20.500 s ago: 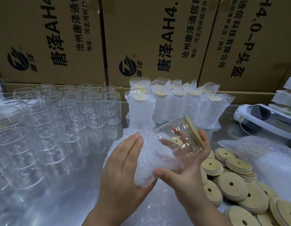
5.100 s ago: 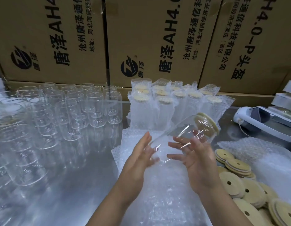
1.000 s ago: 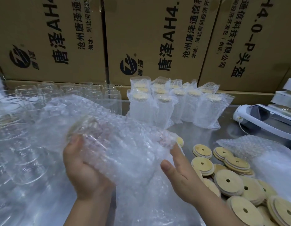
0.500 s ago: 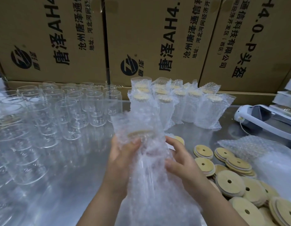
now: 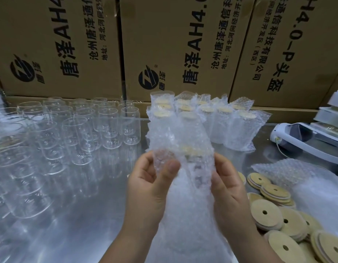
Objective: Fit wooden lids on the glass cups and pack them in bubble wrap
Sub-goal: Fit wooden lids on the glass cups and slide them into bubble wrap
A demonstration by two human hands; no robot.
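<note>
A: What do the hands have?
B: The left hand [image 5: 151, 188] pinches the wrap [image 5: 181, 135] between thumb and curled fingers; the right hand [image 5: 228, 188] curls round its other side. The cup [image 5: 197, 173], lid [image 5: 191, 150] fitted, sits inside the wrap, lid end up, held above the worktop [image 5: 92, 221].
A: Beside them?
B: Loose lids [image 5: 274, 215] heaped to the right, bare cups [image 5: 79, 130] crowding the left.
A: Farther back?
B: Wrapped cups [image 5: 223, 120] in rows, a white device [image 5: 297, 137] off to the right, then boxes [image 5: 173, 44] behind them.
</note>
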